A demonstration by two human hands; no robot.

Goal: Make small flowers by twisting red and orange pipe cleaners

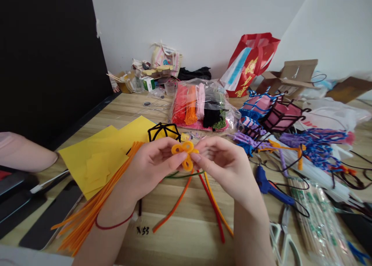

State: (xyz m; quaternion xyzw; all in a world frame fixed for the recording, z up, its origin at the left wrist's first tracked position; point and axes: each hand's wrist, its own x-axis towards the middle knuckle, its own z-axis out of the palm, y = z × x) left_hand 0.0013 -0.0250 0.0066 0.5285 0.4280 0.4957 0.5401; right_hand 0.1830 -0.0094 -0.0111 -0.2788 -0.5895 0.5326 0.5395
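Between both hands, in the middle of the head view, is a small orange-yellow pipe cleaner flower (188,164) with several looped petals. My left hand (157,157) pinches it from the left with thumb and fingers. From the right, my right hand (223,161) grips it too, its thumb pressed near the flower's centre. Loose pipe cleaners lie on the table below: an orange one (174,210), a red one (213,204) and a yellow one (219,205). Just behind the hands stands a black pipe cleaner frame (164,132). A bundle of orange pipe cleaners (101,196) runs under my left forearm.
Yellow paper sheets (116,142) lie at the left, near a phone (52,215). A clear bag of coloured pipe cleaners (200,107) sits behind. To the right are a blue glue gun (271,186), scissors (285,235), wrapped sticks (316,219) and pink lantern shapes (283,115).
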